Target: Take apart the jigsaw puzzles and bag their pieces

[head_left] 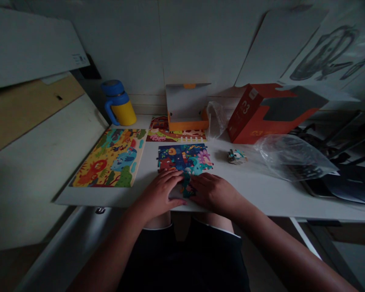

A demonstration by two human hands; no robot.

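A partly assembled jigsaw puzzle (182,156) with a dark blue picture of animals lies flat in front of me. My left hand (162,190) rests at its lower left edge, fingers stretched over the border and thumb apart. My right hand (214,192) is at the lower right edge, its fingers close together and bent onto a dark teal puzzle piece (187,190) that juts toward me. Its thumb is mostly hidden. To the right sits a small stack of loose puzzle pieces (236,156), untouched.
A finished animal puzzle (109,162) lies left. Behind are a blue-yellow bottle (123,107), an open orange box (188,125) on a farm picture (158,136), and a red box (246,113). Clear plastic bags (295,158) lie right. The white table's (246,198) front edge is near my lap.
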